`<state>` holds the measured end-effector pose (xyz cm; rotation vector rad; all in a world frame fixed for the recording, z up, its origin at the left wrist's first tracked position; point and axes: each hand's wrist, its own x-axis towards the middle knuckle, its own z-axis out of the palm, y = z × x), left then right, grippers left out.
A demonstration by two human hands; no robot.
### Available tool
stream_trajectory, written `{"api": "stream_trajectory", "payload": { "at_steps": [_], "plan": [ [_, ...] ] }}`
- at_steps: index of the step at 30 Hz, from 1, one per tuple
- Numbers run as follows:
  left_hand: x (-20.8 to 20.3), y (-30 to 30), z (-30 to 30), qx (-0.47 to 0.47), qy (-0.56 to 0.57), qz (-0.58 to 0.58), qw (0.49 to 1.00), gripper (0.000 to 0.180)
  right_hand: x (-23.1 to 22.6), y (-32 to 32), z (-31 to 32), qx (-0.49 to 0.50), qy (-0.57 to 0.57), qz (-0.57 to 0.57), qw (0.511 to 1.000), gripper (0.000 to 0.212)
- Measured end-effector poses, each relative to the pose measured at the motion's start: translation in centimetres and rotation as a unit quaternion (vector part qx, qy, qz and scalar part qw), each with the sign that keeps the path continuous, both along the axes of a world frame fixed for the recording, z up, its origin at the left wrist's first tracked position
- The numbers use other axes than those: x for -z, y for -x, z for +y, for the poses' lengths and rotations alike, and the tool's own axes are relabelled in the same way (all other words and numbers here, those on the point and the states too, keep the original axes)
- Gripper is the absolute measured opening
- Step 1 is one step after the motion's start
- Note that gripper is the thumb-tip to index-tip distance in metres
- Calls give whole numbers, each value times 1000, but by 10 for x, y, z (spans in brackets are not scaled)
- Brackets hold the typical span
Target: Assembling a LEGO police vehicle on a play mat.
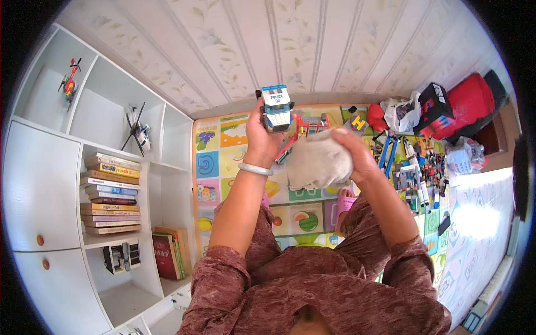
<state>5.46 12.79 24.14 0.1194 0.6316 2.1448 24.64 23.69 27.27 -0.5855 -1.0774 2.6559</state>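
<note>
Head view: shows at far left a white shelf [47, 178], bearing a red helicopter [69, 86] in 1 cubby and a white helicopter [140, 135] in the next. Below these, holds a flat stack of books [111, 192], then a gray-and-black model [121, 257], with upright books [166, 257] in the cubby to its right.

Continues right to a patterned mat [207, 164], spread beside the wall [223, 61]. Wears a pale bangle [255, 169] on the left wrist. Clamps the left hand [264, 139] around the lower part of a white-and-blue toy car [277, 109], raised above the mat, left of and higher than a gray cloth [318, 164]. Shows a red frame [306, 124] beyond the cloth, and a pink slipper [347, 202] below it. Grasps the cloth by its upper right side with the right hand [358, 156], closed on the fabric; cannot tell how the hidden fingers lie.

Farther right, shows 2 blue strips [384, 151], a plastic bag [403, 116], scattered bricks [432, 167], a black box [435, 106] and, beside it, a red cushion [472, 106].
</note>
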Motion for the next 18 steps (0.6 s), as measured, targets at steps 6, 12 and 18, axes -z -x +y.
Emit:
{"api": "stream_trajectory", "payload": {
  "at_steps": [6, 12, 18],
  "plan": [
    [5, -5, -1, -10, 64, 39, 997, 47, -5, 18, 0, 241, -229, -5, 943, 29],
    [7, -54, 48, 13, -12, -26, 1000, 34, 7, 15, 10, 251, -427, 12, 868, 20],
    [22, -58, 54, -97, 25, 34, 994, 31, 12, 24, -1, 176, -670, -34, 720, 28]
  ]
}}
